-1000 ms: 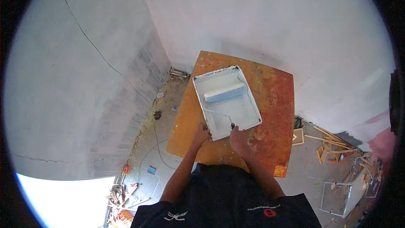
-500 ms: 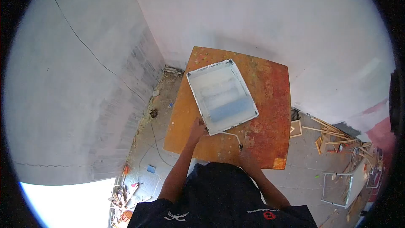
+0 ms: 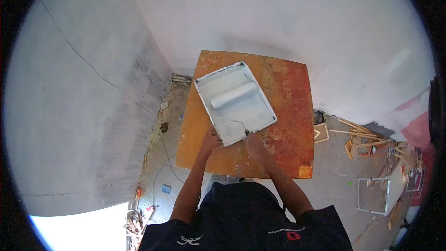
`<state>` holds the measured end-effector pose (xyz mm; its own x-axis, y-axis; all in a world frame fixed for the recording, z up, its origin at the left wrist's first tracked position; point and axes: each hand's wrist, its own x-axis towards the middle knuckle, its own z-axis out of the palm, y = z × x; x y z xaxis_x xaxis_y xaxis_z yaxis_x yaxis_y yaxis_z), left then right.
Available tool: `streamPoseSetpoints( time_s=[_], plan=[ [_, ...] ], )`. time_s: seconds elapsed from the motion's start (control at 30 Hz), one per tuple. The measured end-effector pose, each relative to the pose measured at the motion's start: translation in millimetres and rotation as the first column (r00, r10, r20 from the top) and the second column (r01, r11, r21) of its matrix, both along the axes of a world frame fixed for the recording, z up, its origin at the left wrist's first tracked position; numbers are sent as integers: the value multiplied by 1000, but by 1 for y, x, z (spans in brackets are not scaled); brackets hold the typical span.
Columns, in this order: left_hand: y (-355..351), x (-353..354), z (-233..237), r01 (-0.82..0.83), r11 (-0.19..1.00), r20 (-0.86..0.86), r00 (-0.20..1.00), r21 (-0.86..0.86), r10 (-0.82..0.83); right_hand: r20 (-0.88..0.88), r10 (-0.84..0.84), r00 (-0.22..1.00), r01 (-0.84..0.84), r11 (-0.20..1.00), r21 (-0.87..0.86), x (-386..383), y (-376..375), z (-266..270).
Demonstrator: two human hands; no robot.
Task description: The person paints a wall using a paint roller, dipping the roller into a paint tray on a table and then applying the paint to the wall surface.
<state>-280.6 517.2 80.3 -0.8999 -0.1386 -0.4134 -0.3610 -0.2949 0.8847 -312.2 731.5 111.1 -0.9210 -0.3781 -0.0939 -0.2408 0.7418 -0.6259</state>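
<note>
A paint tray (image 3: 268, 105) with white paint lies at an angle on an orange-brown wooden table (image 3: 292, 111). Across the tray's middle rests a white paint roller (image 3: 234, 95), its wire frame running down to a dark handle end. My right hand (image 3: 254, 144) is closed round the roller's handle at the tray's near edge. At the tray's lower left corner, my left hand (image 3: 212, 140) grips the rim.
Walls meet in a corner behind the table (image 3: 172, 62). A cable hangs down the left wall and runs over the floor. Wooden strips and frames (image 3: 360, 135) lie right, near a white metal frame (image 3: 373, 195). Wood scraps (image 3: 134, 225) lie lower left.
My right hand has moved forward and left with the roller, which now shows in the middle of the tray. My left hand stays at the tray's corner. The view has shifted slightly.
</note>
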Motion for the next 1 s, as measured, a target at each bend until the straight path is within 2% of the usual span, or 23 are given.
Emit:
streamPoseSetpoints(
  time_s=[0.03,0.1,0.2,0.3,0.33,0.43,0.5,0.53,0.6,0.63,0.67,0.73,0.83,0.9,0.93,0.97,1.0],
  plan=[
    [0,1,3,-31,994,43,999,104,27,36,-23,999,21,999,42,-6,-7,5],
    [2,-1,6,-9,1000,65,998,1,9,109,-66,992,52,991,127,-14,-14,11],
    [7,-2,8,-30,997,78,996,-70,35,4,88,996,-87,970,229,16,17,5],
    [12,2,29,-69,995,26,997,-69,71,283,-78,956,21,979,200,71,55,47],
    [14,5,32,-84,995,4,996,-62,84,358,-123,926,42,973,226,83,66,45],
    [12,3,24,-46,995,61,997,-94,52,251,-150,956,108,979,175,105,82,40],
    [9,4,16,-49,996,25,998,-70,51,237,-79,968,17,967,255,90,76,12],
    [9,4,11,-49,997,4,999,-56,49,231,-44,972,-27,955,296,77,70,14],
    [9,4,3,-40,982,-54,998,-182,31,72,93,993,-102,986,134,47,47,31],
    [10,5,2,-38,969,-82,996,-245,18,-41,104,994,-99,988,117,23,34,-20],
    [11,5,6,-37,982,-26,999,-183,33,-153,111,982,-97,990,99,0,21,-72],
    [13,4,23,-44,997,89,995,-60,50,-27,-39,999,41,995,89,-25,-18,-2],
    [16,7,36,-30,998,66,997,-63,34,151,-127,980,102,982,161,-38,-33,34],
    [14,5,27,-28,995,54,998,-94,33,-101,157,982,-129,962,241,-12,4,11],
    [14,4,22,-32,994,50,998,-103,37,-210,307,928,-235,922,308,5,23,-2],
    [15,4,23,-33,997,51,998,-76,36,34,133,990,-137,965,224,25,35,19],
    [15,5,27,-36,998,53,998,-49,39,202,10,979,-54,976,213,46,46,45]
  ],
)
